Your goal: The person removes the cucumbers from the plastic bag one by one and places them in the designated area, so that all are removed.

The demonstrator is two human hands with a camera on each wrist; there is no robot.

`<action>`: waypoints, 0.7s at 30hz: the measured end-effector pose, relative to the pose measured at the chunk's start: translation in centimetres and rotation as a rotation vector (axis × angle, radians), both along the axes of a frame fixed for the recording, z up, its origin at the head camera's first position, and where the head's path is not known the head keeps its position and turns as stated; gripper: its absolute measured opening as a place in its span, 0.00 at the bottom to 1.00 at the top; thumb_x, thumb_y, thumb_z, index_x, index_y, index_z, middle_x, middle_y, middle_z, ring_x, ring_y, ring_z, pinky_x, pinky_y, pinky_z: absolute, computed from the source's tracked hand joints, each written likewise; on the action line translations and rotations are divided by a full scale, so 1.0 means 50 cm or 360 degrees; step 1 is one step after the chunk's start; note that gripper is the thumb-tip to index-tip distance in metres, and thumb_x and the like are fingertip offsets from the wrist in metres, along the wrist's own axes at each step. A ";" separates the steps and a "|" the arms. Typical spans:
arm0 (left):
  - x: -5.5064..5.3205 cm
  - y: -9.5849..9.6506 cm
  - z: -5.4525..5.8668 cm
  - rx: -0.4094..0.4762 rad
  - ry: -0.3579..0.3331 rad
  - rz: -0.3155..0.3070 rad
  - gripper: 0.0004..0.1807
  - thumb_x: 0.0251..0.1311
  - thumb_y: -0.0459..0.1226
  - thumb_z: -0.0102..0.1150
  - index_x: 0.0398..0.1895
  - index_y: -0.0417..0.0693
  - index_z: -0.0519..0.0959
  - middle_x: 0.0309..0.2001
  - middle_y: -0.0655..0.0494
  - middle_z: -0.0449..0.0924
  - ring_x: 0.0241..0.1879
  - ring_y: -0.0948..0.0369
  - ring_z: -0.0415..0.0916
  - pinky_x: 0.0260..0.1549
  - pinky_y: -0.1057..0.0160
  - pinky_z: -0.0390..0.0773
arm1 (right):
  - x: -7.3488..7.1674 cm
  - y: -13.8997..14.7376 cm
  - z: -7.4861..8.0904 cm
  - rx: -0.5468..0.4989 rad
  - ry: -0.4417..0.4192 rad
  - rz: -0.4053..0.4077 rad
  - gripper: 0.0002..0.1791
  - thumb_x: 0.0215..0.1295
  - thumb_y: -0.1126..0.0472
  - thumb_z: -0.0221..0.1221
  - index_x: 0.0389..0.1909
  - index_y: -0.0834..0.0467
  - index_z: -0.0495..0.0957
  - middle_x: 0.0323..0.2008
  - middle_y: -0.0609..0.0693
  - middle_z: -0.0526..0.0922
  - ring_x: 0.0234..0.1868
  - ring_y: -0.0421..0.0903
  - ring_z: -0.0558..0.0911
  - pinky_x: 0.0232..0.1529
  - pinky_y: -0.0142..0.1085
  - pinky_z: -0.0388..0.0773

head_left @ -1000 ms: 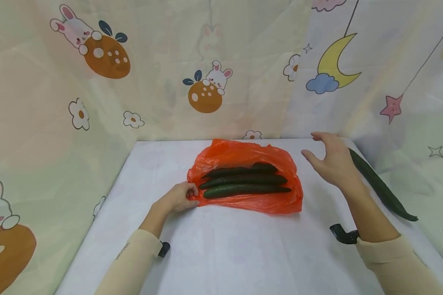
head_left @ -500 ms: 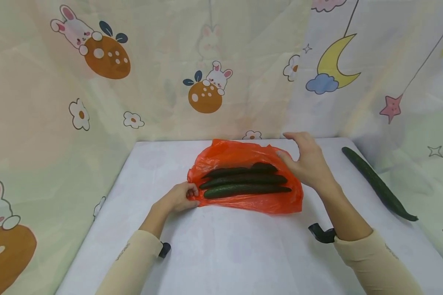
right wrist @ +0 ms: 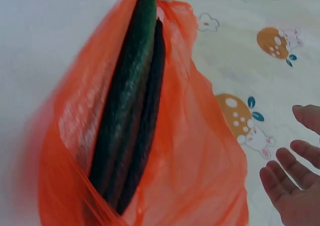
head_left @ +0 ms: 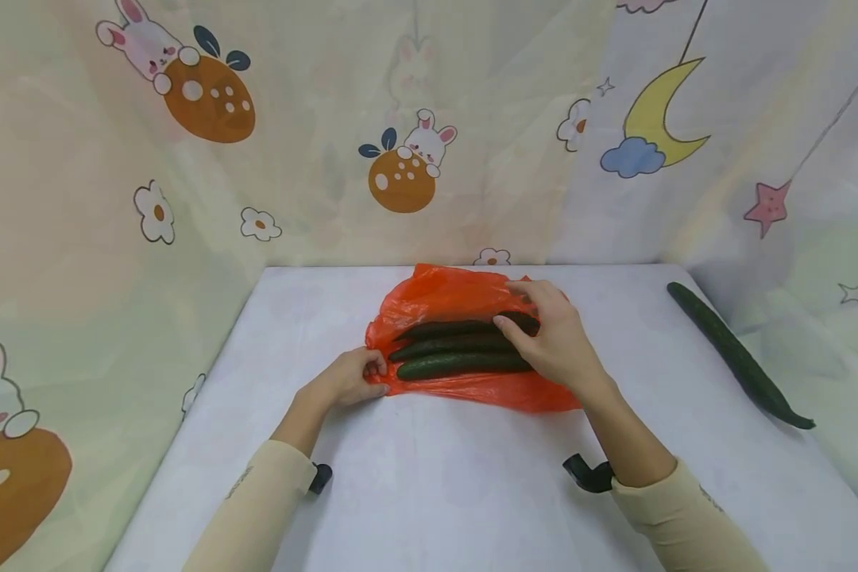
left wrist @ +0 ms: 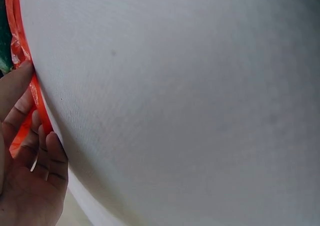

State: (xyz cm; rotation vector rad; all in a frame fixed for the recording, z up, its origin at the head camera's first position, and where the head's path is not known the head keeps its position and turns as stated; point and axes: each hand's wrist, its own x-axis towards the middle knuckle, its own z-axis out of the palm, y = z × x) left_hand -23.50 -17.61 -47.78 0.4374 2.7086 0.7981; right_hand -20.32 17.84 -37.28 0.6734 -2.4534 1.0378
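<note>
A red plastic bag (head_left: pixel 446 290) lies mid-table in the head view, with three dark green cucumbers (head_left: pixel 461 365) side by side in it. My left hand (head_left: pixel 349 378) grips the bag's near left edge; in the left wrist view the thumb and curled fingers of that hand (left wrist: pixel 37 178) are at the red film. Over the right end of the bag, my right hand (head_left: pixel 556 340) reaches with thumb and fingers apart, hiding the cucumbers' right ends. The right wrist view has this hand (right wrist: pixel 295 183) beside the bag (right wrist: pixel 210 136), holding nothing.
Another cucumber (head_left: pixel 740 356) lies alone along the right side of the white table (head_left: pixel 429 485). A printed curtain (head_left: pixel 314 143) with rabbits, flowers and a moon hangs behind the table and along both sides.
My right hand has swung left from beside the lone cucumber to over the bag's right end. My left hand keeps its hold on the bag. The head view has shifted slightly.
</note>
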 end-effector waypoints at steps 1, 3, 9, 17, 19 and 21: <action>-0.001 -0.001 0.001 0.0000 -0.0005 0.0003 0.13 0.59 0.43 0.74 0.40 0.56 0.77 0.38 0.56 0.74 0.40 0.57 0.72 0.41 0.59 0.75 | 0.001 -0.005 -0.004 0.0003 -0.0007 0.0011 0.28 0.66 0.59 0.69 0.65 0.59 0.74 0.56 0.57 0.79 0.54 0.56 0.79 0.52 0.53 0.80; -0.001 -0.001 0.003 0.0001 -0.0013 0.0007 0.13 0.59 0.43 0.74 0.40 0.56 0.77 0.38 0.56 0.74 0.40 0.57 0.72 0.41 0.59 0.75 | 0.002 -0.014 -0.014 0.0001 -0.0038 0.0036 0.28 0.66 0.59 0.69 0.65 0.59 0.74 0.57 0.56 0.80 0.54 0.55 0.79 0.53 0.52 0.80; -0.002 0.000 0.004 -0.0006 -0.0021 0.0021 0.13 0.59 0.44 0.74 0.41 0.56 0.77 0.39 0.57 0.75 0.41 0.58 0.72 0.43 0.59 0.75 | 0.001 -0.030 -0.043 0.0067 -0.0184 0.0110 0.32 0.66 0.57 0.70 0.68 0.59 0.70 0.56 0.55 0.81 0.57 0.52 0.79 0.58 0.52 0.79; 0.004 -0.001 0.005 -0.0009 0.0011 -0.0007 0.13 0.59 0.42 0.74 0.40 0.55 0.78 0.38 0.56 0.75 0.40 0.58 0.72 0.43 0.59 0.75 | -0.006 -0.034 -0.075 0.0155 -0.0351 0.0133 0.33 0.67 0.54 0.68 0.69 0.57 0.69 0.63 0.52 0.79 0.65 0.54 0.77 0.64 0.54 0.75; 0.004 -0.001 0.005 -0.0017 0.0040 -0.0041 0.13 0.58 0.41 0.74 0.39 0.54 0.78 0.37 0.56 0.76 0.39 0.58 0.72 0.42 0.59 0.74 | -0.011 -0.032 -0.085 0.0183 -0.0382 0.0156 0.32 0.68 0.53 0.68 0.69 0.56 0.70 0.64 0.51 0.78 0.67 0.53 0.76 0.65 0.54 0.74; 0.003 0.000 0.008 -0.0031 0.0065 -0.0068 0.12 0.58 0.41 0.74 0.39 0.53 0.78 0.36 0.56 0.76 0.38 0.59 0.72 0.42 0.59 0.73 | -0.017 -0.027 -0.096 0.0209 -0.0414 0.0188 0.32 0.68 0.53 0.67 0.70 0.57 0.70 0.65 0.51 0.78 0.68 0.52 0.75 0.67 0.54 0.72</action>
